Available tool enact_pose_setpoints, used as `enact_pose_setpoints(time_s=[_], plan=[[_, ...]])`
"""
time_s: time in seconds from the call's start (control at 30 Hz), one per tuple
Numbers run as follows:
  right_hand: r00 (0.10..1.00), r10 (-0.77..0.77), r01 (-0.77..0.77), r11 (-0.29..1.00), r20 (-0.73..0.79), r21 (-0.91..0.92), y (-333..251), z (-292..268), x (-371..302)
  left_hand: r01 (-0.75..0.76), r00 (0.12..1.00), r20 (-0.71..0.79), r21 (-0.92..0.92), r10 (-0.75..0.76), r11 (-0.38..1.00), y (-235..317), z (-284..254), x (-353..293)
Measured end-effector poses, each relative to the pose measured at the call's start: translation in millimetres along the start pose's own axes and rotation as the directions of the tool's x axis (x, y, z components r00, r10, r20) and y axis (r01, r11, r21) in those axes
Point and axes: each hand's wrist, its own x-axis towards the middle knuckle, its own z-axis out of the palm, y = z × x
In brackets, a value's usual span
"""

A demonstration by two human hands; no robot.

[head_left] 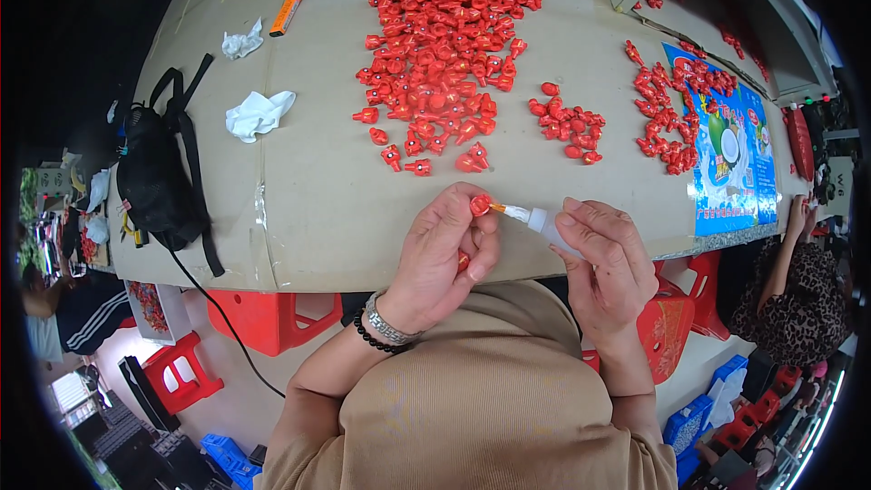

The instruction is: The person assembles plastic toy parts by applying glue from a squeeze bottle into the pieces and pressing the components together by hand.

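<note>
A small red part is pinched between the thumb and fingertips of the left hand, just above the near table edge. A second red piece is tucked lower in the same palm. A white squeeze bottle is gripped in the closed right hand, and its orange nozzle is touched to the red part. A metal watch and a black bead bracelet are worn on the left wrist. Farther out on the cardboard-covered table, a large red pile is spread, with a small cluster to its right. A black bag is laid at the left edge, with crumpled tissues beyond it and an orange lighter farthest off.
</note>
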Motion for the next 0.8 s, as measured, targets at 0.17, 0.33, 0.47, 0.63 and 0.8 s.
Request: enact_pose_setpoints(time_s=[0.17, 0.33, 0.47, 0.63, 0.8], plan=[[1.0, 0.002, -0.002, 1.0, -0.007, 0.008, 1.5, -3.2, 0.3, -0.023, 1.0, 0.004, -0.003, 0.023, 1.0, 0.9, 0.5, -1.0], [0.999, 0.016, -0.014, 0.999, -0.051, 0.036, 1.3, -5.3, 1.0, -0.026, 1.0, -0.004, 0.003, 0.026, 1.0, 3.3, 1.9, -1.7], [0.999, 0.01, -0.008, 0.999, -0.049, 0.04, 1.7, -3.6, 1.1, -0.031, 0.999, -0.024, -0.006, 0.031, 0.999, 2.2, 3.7, -2.2], [0.999, 0.031, -0.031, 0.999, -0.015, 0.019, 2.9, -3.5, -1.5, -0.038, 0.999, -0.016, -0.005, 0.038, 0.999, 1.5, 2.9, -2.1], [1.0, 0.017, -0.017, 1.0, -0.009, 0.008, 3.1, -5.5, 0.3, -0.051, 0.999, -0.017, -0.005, 0.051, 0.999, 1.8, 3.4, -1.7]])
